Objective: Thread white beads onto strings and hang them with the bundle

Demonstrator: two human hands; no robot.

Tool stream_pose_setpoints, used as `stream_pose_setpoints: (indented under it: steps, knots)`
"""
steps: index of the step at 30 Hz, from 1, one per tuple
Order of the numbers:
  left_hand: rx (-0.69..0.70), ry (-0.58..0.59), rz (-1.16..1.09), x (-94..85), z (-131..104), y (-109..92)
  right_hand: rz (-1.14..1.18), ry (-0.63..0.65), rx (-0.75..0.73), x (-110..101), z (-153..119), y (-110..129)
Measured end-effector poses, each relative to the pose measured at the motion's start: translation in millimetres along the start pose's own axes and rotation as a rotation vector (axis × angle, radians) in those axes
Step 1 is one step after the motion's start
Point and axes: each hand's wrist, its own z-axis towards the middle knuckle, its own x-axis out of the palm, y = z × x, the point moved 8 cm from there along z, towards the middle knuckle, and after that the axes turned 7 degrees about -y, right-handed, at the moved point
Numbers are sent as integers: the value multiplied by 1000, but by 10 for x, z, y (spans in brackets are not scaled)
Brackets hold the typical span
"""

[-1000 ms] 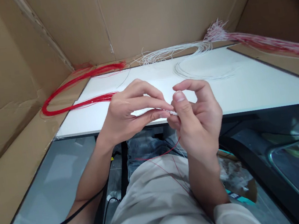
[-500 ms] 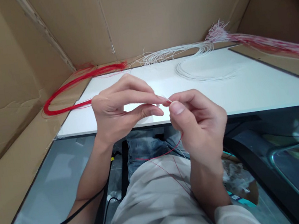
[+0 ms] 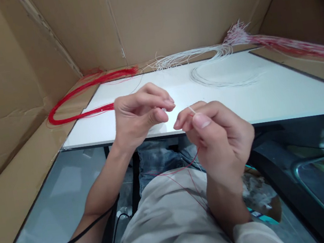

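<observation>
We're pinching a thin red wire (image 3: 186, 166) in our right hand (image 3: 218, 137), its pale tip (image 3: 191, 110) poking up-left toward the left hand (image 3: 140, 116). That hand's fingers are closing on something tiny, too small to identify. Hands are just apart.

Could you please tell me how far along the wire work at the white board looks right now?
Done: nothing finished shows. In hand: the right hand pinches a thin wire end, red wire trailing below; the left hand pinches a tiny white piece, slightly apart. Left: the red bundle, white bundle and red-and-white bundle lie untouched around the white board.
</observation>
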Motion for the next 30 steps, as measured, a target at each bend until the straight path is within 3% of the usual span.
stream_pose_setpoints:
  steps: [5,9,18,23,30]
  knots:
    - [-312,11,-138,155,-162,351,-7,1,-123,53,-52,86]
    - [-428,31,-93,149,-249,487,-35,23,-120,78,-63,94]
    - [-392,36,-357,237,-191,315,-25,18,-96,65,-65,80]
    - [-458,15,-410,248,-178,319,-2,24,-89,66,-66,84]
    - [-449,31,-427,229,-177,313,-8,31,-67,60,-62,64]
